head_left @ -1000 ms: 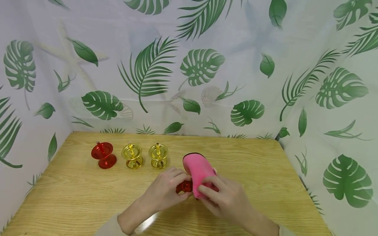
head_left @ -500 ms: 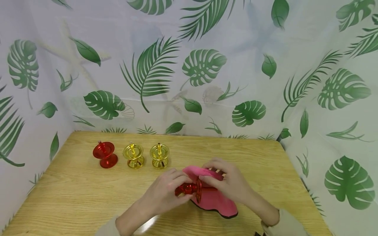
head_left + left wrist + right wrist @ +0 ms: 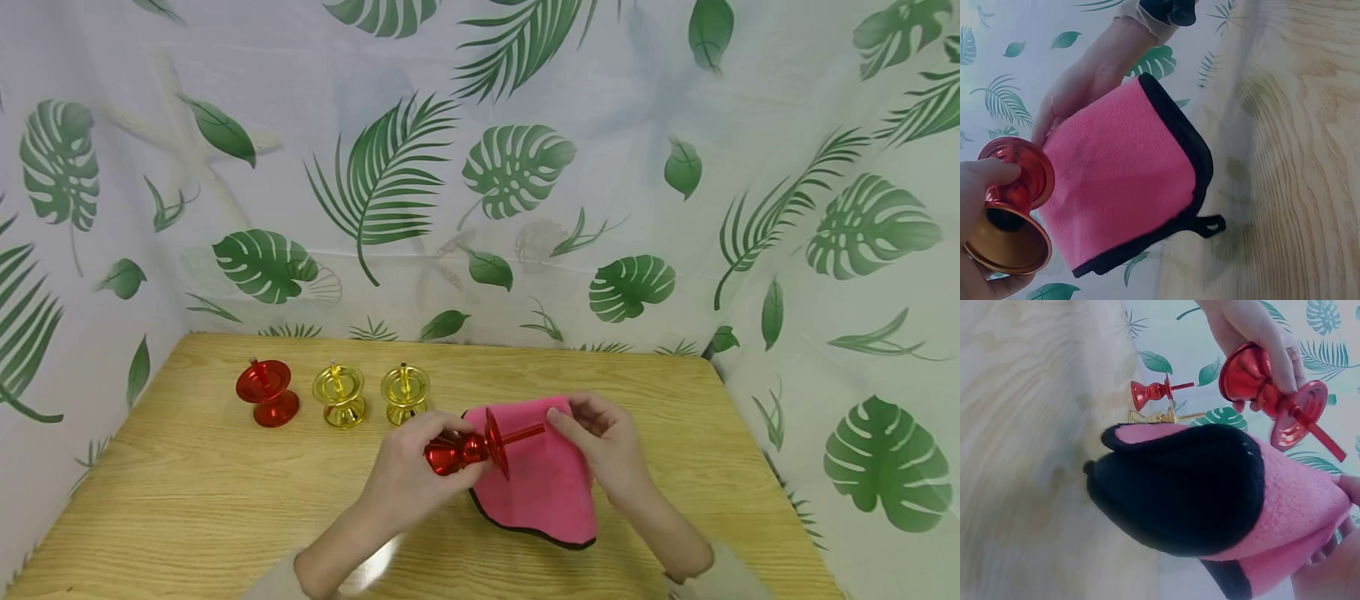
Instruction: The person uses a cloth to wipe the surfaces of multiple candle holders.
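My left hand (image 3: 405,475) grips a shiny red candle holder (image 3: 474,449) by its stem and base, tipped on its side above the table. Its thin spike points right, over a pink cloth (image 3: 536,492) with black edging. By its upper right corner, my right hand (image 3: 618,454) pinches the cloth, which hangs spread out behind the holder. The left wrist view shows the holder's hollow, gold-coloured underside (image 3: 1013,240) and a black loop (image 3: 1211,226) on the cloth. Seen from the right wrist, cloth and candle holder (image 3: 1266,387) are apart, and a dark fold faces the camera.
Along the back left of the wooden table (image 3: 225,508) stand another red candle holder (image 3: 275,408) and two gold ones, the left gold holder (image 3: 343,410) and the right gold holder (image 3: 406,385). A leaf-patterned sheet (image 3: 420,192) encloses the back and sides.
The cloth was bunched round the candle holder; my right hand has drawn it off and opened it out. My left hand has lifted and tilted the holder, so its spike now shows.
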`<state>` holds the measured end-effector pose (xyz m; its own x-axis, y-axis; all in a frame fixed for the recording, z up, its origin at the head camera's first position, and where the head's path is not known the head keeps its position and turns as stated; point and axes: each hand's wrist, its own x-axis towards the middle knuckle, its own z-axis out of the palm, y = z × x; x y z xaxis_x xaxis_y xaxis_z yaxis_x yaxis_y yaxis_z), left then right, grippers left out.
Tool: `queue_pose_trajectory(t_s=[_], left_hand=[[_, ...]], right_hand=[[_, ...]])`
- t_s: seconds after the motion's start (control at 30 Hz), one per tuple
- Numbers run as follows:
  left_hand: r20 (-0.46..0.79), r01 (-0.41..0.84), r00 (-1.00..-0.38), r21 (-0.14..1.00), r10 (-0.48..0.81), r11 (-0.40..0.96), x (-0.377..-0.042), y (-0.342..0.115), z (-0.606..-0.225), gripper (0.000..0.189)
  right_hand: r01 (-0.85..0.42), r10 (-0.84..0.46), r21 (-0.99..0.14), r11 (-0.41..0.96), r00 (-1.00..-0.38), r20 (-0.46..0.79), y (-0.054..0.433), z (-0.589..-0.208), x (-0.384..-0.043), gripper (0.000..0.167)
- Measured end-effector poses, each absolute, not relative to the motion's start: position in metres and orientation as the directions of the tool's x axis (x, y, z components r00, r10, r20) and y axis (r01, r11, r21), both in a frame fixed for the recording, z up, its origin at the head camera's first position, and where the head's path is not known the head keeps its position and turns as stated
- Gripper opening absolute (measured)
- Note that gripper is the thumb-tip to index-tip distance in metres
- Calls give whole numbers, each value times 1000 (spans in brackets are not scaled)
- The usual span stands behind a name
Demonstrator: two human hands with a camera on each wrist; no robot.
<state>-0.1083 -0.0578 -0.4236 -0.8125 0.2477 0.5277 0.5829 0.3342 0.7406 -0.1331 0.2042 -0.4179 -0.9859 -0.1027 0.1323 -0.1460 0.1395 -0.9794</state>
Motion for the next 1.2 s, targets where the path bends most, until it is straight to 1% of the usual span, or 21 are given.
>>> queue_pose_trajectory(t_s=[0.1, 0.23, 0.33, 0.43, 0.57, 0.73, 0.8, 0.87, 1.03, 1.1, 1.2], left_hand=[[523, 553, -832, 760, 184, 342, -108, -56, -421, 34], [499, 505, -860, 800, 108, 325, -110, -52, -417, 34], [444, 445, -893, 851, 68, 279, -111, -49, -415, 34], [385, 384, -922, 893, 44, 233, -112, -45, -417, 34], [309, 309, -951, 931, 34, 195, -113, -39, -421, 39], [219, 225, -974, 958, 54, 178, -112, -37, -423, 61], [184, 193, -981, 967, 68, 164, -112, -37, -423, 66], [155, 165, -985, 974, 72, 159, -111, -36, -423, 63], [102, 112, -991, 987, 85, 116, -111, -35, -422, 48], [85, 94, -992, 990, 89, 101, -111, -34, -422, 47], [62, 69, -994, 994, 92, 80, -112, -34, -422, 50]], right_hand=[[-111, -39, -990, 87, -993, 108, 201, -422, -131, 13], [-65, 33, -996, 61, -997, 67, 192, -431, -127, 12], [-32, 56, -999, 43, -998, 34, 185, -437, -122, 14], [-18, 48, -1000, 19, -999, 19, 179, -442, -118, 18], [-20, 38, -1000, -8, -999, 20, 175, -442, -113, 19], [-3, 46, -1000, -21, -999, 2, 176, -436, -108, 19], [-9, 44, -1000, -16, -999, 8, 177, -434, -108, 19], [-23, 42, -1000, -6, -999, 23, 179, -432, -107, 19], [-71, 50, -997, 25, -996, 73, 179, -428, -108, 21], [-94, 54, -995, 32, -994, 95, 179, -428, -107, 21], [-138, 55, -990, 37, -989, 140, 178, -428, -105, 20]])
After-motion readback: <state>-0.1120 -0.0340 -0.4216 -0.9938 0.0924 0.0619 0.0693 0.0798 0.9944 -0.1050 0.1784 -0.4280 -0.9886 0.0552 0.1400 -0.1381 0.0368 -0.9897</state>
